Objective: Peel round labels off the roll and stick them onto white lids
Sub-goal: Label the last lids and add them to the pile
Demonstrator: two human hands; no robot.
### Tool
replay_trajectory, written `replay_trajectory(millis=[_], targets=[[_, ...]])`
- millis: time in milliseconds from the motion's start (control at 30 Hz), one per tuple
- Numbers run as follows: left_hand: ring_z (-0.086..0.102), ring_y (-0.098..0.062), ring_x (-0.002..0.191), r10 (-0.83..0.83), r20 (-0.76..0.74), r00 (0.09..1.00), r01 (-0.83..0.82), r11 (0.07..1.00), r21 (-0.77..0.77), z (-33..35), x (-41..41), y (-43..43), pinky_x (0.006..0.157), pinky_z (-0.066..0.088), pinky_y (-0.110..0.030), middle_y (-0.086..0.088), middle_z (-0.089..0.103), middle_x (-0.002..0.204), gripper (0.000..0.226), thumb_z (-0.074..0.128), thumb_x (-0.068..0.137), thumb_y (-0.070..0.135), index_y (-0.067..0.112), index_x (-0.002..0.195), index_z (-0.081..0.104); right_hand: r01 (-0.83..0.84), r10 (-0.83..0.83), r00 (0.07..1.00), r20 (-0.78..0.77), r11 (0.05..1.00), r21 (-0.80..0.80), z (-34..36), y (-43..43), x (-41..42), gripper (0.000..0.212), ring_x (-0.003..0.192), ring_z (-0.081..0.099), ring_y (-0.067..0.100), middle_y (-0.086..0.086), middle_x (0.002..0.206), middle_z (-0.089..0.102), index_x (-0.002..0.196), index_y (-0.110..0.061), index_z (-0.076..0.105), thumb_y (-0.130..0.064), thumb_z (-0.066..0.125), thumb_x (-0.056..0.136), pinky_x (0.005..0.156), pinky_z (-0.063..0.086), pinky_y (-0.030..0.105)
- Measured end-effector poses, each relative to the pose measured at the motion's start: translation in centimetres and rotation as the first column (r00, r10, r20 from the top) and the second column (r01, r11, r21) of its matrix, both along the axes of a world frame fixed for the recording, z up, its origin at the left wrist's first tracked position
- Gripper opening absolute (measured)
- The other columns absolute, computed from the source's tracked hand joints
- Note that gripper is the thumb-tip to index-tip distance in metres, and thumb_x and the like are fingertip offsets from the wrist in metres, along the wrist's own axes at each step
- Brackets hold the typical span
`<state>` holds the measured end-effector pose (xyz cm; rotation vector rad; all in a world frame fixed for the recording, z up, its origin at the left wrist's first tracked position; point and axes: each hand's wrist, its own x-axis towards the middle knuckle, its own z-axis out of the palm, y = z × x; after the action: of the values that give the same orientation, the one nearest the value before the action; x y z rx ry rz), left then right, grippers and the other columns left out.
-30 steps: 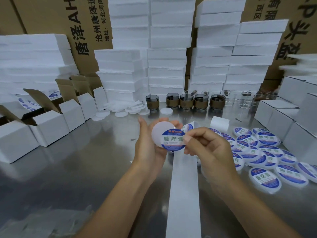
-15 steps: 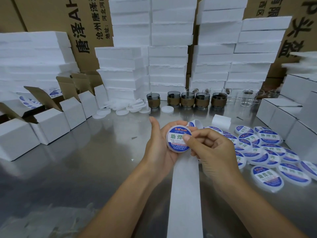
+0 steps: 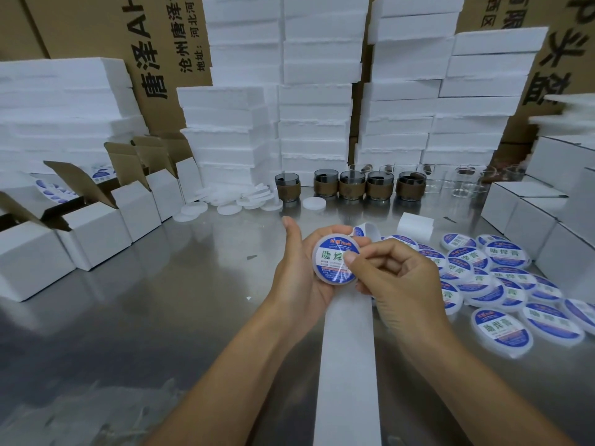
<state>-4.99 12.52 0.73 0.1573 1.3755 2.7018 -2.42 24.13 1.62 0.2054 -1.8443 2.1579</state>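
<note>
The white lid [image 3: 335, 275] is held up above the middle of the tabletop [image 3: 161, 300], and a round blue label [image 3: 331, 255] covers its face. The left hand [image 3: 299, 278] cradles it, fingers [image 3: 325, 235] curled round its far rim. The right hand [image 3: 399, 278] pinches its right edge, thumb pressed on the label and the other fingers curled in. A white backing strip [image 3: 349, 365] runs beneath the hands towards the near edge. Labelled lids [image 3: 495, 329] lie heaped on the right, and blank lids [image 3: 231, 201] lie far left, beside the open white cartons [image 3: 93, 233].
</note>
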Motion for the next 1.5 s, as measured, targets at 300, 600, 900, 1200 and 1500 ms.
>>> replay_trajectory(millis=[300, 600, 900, 1200, 1500], targets=[[0.071, -0.024, 0.084, -0.04, -0.016, 0.999, 0.04, 0.999, -0.036, 0.2, 0.0, 0.1, 0.078, 0.057, -0.034, -0.014, 0.073, 0.09, 0.078, 0.015, 0.089, 0.063, 0.016, 0.073, 0.076, 0.09, -0.09, 0.996, 0.009, 0.995, 0.039, -0.4, -0.3, 0.2, 0.015, 0.054, 0.065, 0.007, -0.006, 0.067, 0.07, 0.067, -0.013, 0.063, -0.005, 0.074, 0.074, 0.048, 0.048, 0.013], [0.068, -0.023, 0.093, -0.034, -0.177, 0.984, -0.013, 0.966, -0.259, 0.1, 0.9, 0.2, 0.076, 0.056, -0.027, -0.008, 0.071, 0.101, 0.026, 0.057, 0.086, 0.019, 0.01, 0.109, 0.064, 0.132, -0.134, 0.991, 0.01, 0.984, 0.116, -0.3, 0.0, 0.2, 0.014, 0.05, 0.061, 0.01, 0.007, 0.056, 0.064, 0.067, -0.015, 0.064, -0.014, 0.076, 0.073, 0.054, 0.052, 0.018], [0.07, -0.02, 0.088, 0.076, -0.168, 0.983, -0.118, 0.96, -0.253, -0.5, 0.9, 1.0, 0.077, 0.056, -0.026, -0.007, 0.073, 0.094, 0.019, 0.05, 0.095, 0.016, 0.011, 0.102, 0.067, 0.182, -0.178, 0.983, -0.04, 0.963, 0.2, -1.1, -0.2, -0.2, 0.013, 0.052, 0.056, 0.008, -0.005, 0.054, 0.06, 0.072, -0.02, 0.064, -0.015, 0.075, 0.075, 0.055, 0.049, 0.017], [0.07, -0.023, 0.094, 0.182, -0.14, 0.973, -0.213, 0.945, -0.249, -0.5, 1.1, 1.4, 0.082, 0.057, -0.034, -0.009, 0.073, 0.099, 0.018, 0.053, 0.094, 0.022, 0.019, 0.096, 0.071, 0.277, -0.196, 0.956, -0.219, 0.851, 0.445, -2.2, -0.2, -0.5, 0.026, 0.057, 0.054, 0.002, -0.001, 0.056, 0.053, 0.092, -0.03, 0.042, -0.029, 0.066, 0.082, 0.054, 0.041, 0.013], [0.065, -0.029, 0.104, 0.081, -0.14, 0.987, -0.11, 0.969, -0.22, 0.0, 1.2, 0.9, 0.09, 0.053, -0.037, -0.014, 0.068, 0.111, 0.027, 0.055, 0.084, 0.03, 0.015, 0.1, 0.071, 0.05, -0.036, 0.997, -0.068, 0.974, 0.219, -1.1, 0.5, -0.8, 0.021, 0.063, 0.062, 0.008, -0.002, 0.068, 0.066, 0.089, -0.028, 0.056, -0.025, 0.072, 0.076, 0.059, 0.049, 0.014]])
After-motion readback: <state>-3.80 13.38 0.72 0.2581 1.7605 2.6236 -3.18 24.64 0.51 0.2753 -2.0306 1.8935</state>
